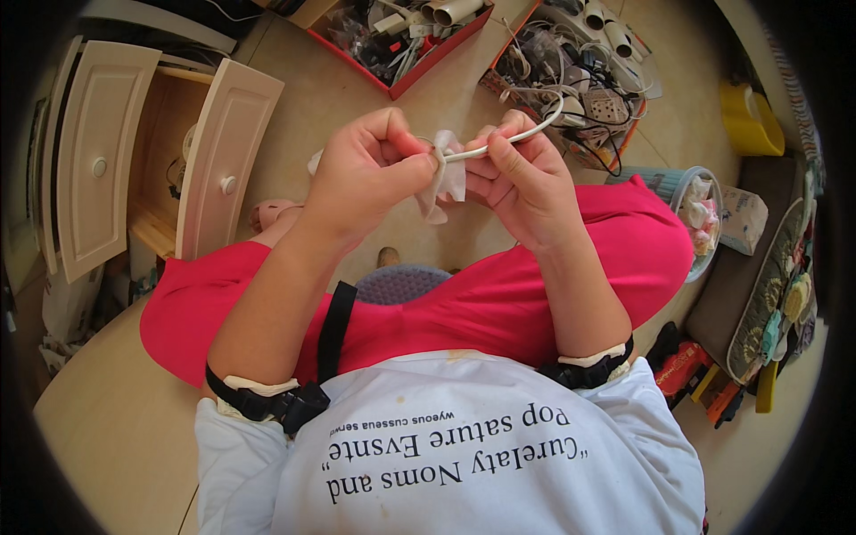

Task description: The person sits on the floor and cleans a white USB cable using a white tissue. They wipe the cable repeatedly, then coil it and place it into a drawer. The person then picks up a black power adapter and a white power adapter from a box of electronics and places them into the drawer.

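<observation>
My left hand (374, 167) pinches a thin white wipe or tissue (453, 175) between thumb and index finger. The tissue is folded around a white cable (468, 154), and its loose ends hang below my fingertips. My right hand (528, 177) grips the same cable a short way to the right, between thumb and fingers. Beyond that hand the cable curves up and loops back towards the carton of cords. Both hands are raised above my lap, close together. The cable's far side behind my left fingers is hidden.
Ahead stand a red box (391, 91) of mixed small parts and an orange-edged carton (495, 73) heaped with cords and power strips. White cabinet doors (221, 160) stand ajar at left. A waste bin (682, 200) holding crumpled tissues is beside my right knee.
</observation>
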Motion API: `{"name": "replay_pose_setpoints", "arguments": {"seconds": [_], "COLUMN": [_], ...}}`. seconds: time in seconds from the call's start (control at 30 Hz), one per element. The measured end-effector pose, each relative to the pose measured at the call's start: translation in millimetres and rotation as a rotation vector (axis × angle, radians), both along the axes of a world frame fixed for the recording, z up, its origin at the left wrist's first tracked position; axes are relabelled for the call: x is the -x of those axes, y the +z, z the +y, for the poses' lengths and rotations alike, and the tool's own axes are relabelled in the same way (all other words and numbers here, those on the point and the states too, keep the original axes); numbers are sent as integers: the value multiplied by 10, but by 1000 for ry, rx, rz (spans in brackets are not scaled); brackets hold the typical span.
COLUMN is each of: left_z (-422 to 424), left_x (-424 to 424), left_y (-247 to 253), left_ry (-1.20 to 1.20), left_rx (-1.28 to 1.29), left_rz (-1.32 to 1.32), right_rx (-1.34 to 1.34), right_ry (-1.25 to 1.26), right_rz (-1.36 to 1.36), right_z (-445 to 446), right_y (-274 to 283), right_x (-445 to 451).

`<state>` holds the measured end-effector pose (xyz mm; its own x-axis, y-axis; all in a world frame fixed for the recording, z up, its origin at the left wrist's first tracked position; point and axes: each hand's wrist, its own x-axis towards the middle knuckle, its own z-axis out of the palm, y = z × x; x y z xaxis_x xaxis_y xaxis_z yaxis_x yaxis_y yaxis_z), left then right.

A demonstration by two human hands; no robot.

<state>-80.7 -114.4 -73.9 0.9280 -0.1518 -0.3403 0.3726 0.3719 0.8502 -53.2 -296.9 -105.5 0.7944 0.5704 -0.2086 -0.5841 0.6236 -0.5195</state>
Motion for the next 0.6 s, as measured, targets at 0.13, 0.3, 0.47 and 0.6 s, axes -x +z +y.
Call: {"name": "replay_pose_setpoints", "arguments": {"seconds": [0.13, 0.3, 0.47, 0.6], "left_z": [24, 80, 202, 217], "left_x": [-44, -163, -182, -155], "left_y": [-40, 74, 87, 77], "left_ry": [0, 44, 70, 63], "left_rx": [63, 119, 160, 107], "left_rz": [-35, -124, -80, -108], "right_rx": [32, 32, -14, 16], "right_ry": [47, 107, 157, 137], "right_rz": [24, -68, -62, -109], "right_z": [1, 45, 58, 29], "right_y": [157, 391, 455, 430], "right_x": [-78, -350, -516, -549]}}
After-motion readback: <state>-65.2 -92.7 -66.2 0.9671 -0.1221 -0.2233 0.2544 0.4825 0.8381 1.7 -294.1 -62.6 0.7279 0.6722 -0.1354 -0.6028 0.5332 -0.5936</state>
